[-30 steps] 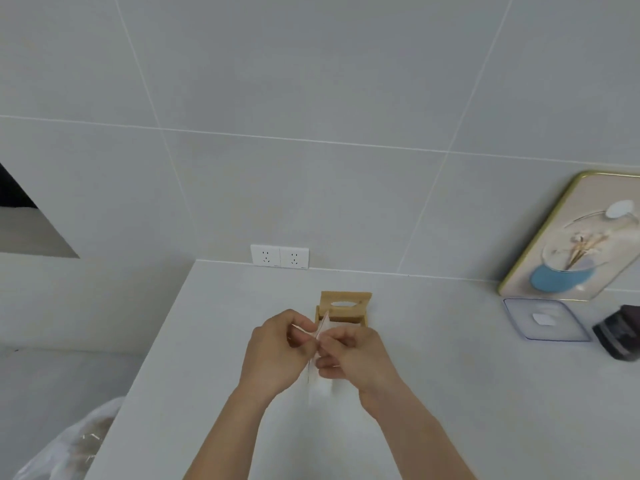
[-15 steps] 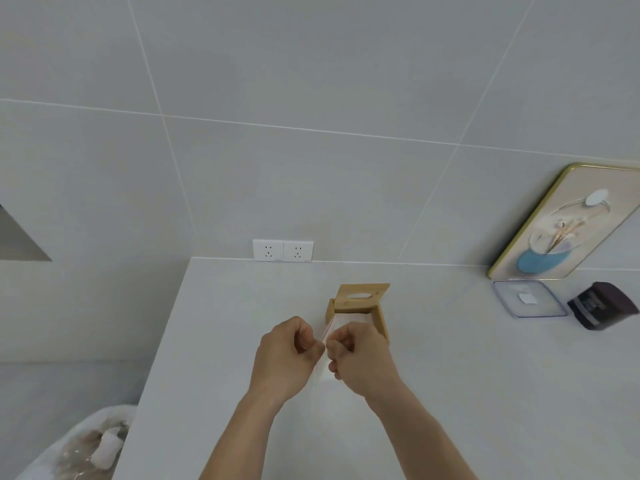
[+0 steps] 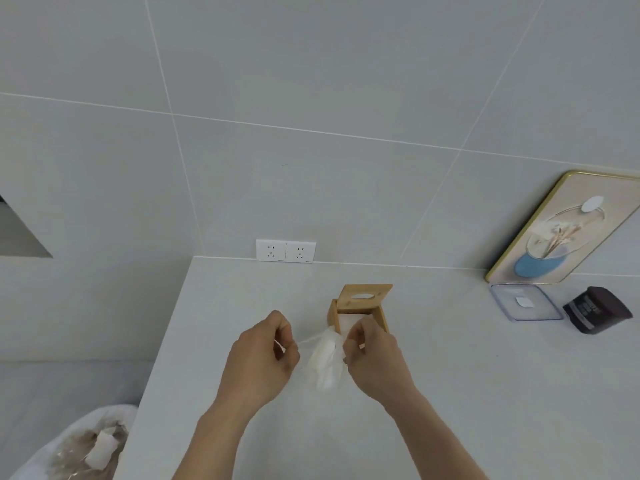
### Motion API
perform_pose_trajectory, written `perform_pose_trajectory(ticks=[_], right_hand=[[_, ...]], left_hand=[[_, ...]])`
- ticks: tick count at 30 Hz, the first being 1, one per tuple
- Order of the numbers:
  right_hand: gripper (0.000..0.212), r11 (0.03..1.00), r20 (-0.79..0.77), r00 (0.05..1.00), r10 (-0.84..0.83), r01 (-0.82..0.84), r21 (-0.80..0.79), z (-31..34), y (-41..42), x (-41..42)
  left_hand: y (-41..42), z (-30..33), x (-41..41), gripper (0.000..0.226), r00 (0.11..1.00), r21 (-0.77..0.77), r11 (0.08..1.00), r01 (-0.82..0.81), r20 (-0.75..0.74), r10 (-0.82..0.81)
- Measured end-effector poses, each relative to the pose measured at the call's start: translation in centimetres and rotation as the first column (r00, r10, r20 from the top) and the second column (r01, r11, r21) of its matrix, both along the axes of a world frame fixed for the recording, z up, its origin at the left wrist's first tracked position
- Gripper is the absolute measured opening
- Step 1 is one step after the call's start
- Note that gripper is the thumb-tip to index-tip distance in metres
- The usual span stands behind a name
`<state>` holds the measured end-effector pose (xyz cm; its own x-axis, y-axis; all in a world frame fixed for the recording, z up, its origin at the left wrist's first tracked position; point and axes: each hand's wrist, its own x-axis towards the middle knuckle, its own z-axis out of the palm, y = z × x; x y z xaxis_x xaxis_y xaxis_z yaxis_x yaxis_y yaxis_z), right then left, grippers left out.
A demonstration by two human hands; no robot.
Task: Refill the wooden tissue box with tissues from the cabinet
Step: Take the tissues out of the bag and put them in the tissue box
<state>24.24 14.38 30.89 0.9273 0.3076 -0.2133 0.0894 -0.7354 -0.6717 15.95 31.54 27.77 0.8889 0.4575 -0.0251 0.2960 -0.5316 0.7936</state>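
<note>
Head view, over a pale grey counter (image 3: 450, 393). Wooden tissue box (image 3: 360, 308) sits on the counter in front of the double wall socket (image 3: 285, 250); lid tipped up toward the wall, oval slot facing the camera, white visible inside the open top. Both hands held just on the near side of the box, above the counter. Left hand (image 3: 259, 355): fingers curled in, thumb and forefinger pressed together on a thin pale strip that runs rightward to the tissue pack (image 3: 325, 362). Right hand (image 3: 375, 358): fingers curled, fingertips pinching the right edge of the same pack. The pack hangs between the two hands, white, crumpled, wrapper translucent; its upper end overlaps the box's near-left corner in this view, and contact with the box cannot be determined. Whether the wrapper is torn fully open cannot be determined. Right of the box, against the wall, a gold-framed picture (image 3: 561, 233) leans at a tilt; in front of it a clear plastic lid (image 3: 524, 303) lies flat, and just right of that lid a dark jar (image 3: 597, 310) lies tilted. Far left of the box, below the counter edge, a white-lined bin (image 3: 79, 445) with crumpled waste inside.
</note>
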Motion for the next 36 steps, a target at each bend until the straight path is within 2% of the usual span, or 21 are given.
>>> perform_pose_trajectory(ticks=[3, 5, 8, 9, 11, 13, 15, 17, 19, 20, 22, 23, 25, 28, 31, 34, 36], right_hand=[[0.013, 0.973, -0.152, 0.987, -0.056, 0.088, 0.213, 1.3, -0.1, -0.3], [0.017, 0.936, -0.217, 0.975, -0.053, 0.125, 0.329, 2.1, -0.1, -0.5], [0.020, 0.847, -0.311, 0.950, 0.014, 0.154, 0.509, 3.3, -0.3, -0.6], [0.018, 0.804, -0.346, 0.937, 0.038, 0.177, 0.568, 3.7, -0.4, -0.6], [0.019, 0.727, -0.397, 0.914, 0.076, 0.222, 0.649, 4.1, -0.8, -0.6], [0.025, 0.708, -0.407, 0.909, 0.088, 0.231, 0.667, 4.0, -1.2, -0.5], [0.027, 0.719, -0.412, 0.907, 0.089, 0.228, 0.657, 3.5, -1.7, -0.4], [0.026, 0.715, -0.412, 0.907, 0.086, 0.232, 0.660, 3.0, -2.2, -0.4], [0.024, 0.724, -0.388, 0.922, 0.010, 0.261, 0.638, 2.7, -2.5, -0.5], [0.020, 0.760, -0.332, 0.940, -0.081, 0.273, 0.589, 2.4, -2.6, -0.6], [0.007, 0.856, -0.105, 0.954, -0.282, 0.300, 0.422, 2.0, -2.9, -0.6], [0.012, 0.883, 0.012, 0.946, -0.324, 0.298, 0.363, 1.8, -3.0, -0.5], [0.020, 0.907, 0.109, 0.954, -0.278, 0.223, 0.358, 1.5, -3.3, -0.3], [0.027, 0.925, 0.115, 0.986, -0.117, 0.066, 0.374, 1.9, -3.2, -0.7], [0.024, 0.962, 0.286, 0.958, 0.001, -0.079, 0.261, 2.3, -3.0, -0.9], [0.018, 0.955, 0.267, 0.957, 0.113, -0.178, 0.236, 2.8, -2.7, -1.1], [0.021, 0.937, 0.245, 0.949, 0.197, -0.256, 0.237, 3.1, -2.5, -1.2]], left_hand=[[-0.5, 0.3, -0.3, 0.014, 0.993, -0.252, 0.968, 0.013, 0.114, 0.017], [-0.7, 0.5, -0.4, 0.024, 0.977, -0.474, 0.878, -0.068, 0.148, 0.155], [-0.6, 0.3, -0.3, 0.024, 0.961, -0.676, 0.719, -0.163, 0.057, 0.271], [-0.6, 0.2, -0.4, 0.027, 0.964, -0.723, 0.670, -0.169, 0.019, 0.264], [-0.5, -0.2, -1.0, 0.047, 0.975, -0.820, 0.552, -0.149, -0.027, 0.223], [-0.2, -0.8, -1.8, 0.064, 0.987, -0.885, 0.456, -0.093, -0.021, 0.160], [0.0, -1.0, -2.4, 0.055, 0.996, -0.903, 0.429, 0.007, 0.044, 0.077], [0.1, -1.0, -2.8, 0.045, 0.996, -0.888, 0.456, 0.057, 0.084, 0.040], [0.2, -0.9, -3.0, 0.043, 0.994, -0.857, 0.514, 0.043, 0.088, 0.063], [0.2, -0.7, -3.0, 0.042, 0.993, -0.830, 0.556, 0.026, 0.088, 0.085], [0.3, -0.3, -2.9, 0.039, 0.985, -0.767, 0.641, -0.031, 0.086, 0.150], [0.3, -0.2, -2.8, 0.037, 0.978, -0.740, 0.669, -0.067, 0.084, 0.190], [0.3, 0.1, -2.5, 0.033, 0.963, -0.691, 0.713, -0.120, 0.094, 0.253], [0.2, 0.5, -2.1, 0.030, 0.944, -0.616, 0.770, -0.169, 0.123, 0.306], [0.3, 0.6, -1.8, 0.027, 0.926, -0.557, 0.803, -0.215, 0.146, 0.349], [0.3, 0.8, -1.5, 0.025, 0.920, -0.514, 0.823, -0.241, 0.149, 0.362], [0.3, 0.8, -1.4, 0.023, 0.918, -0.460, 0.848, -0.263, 0.150, 0.366]])
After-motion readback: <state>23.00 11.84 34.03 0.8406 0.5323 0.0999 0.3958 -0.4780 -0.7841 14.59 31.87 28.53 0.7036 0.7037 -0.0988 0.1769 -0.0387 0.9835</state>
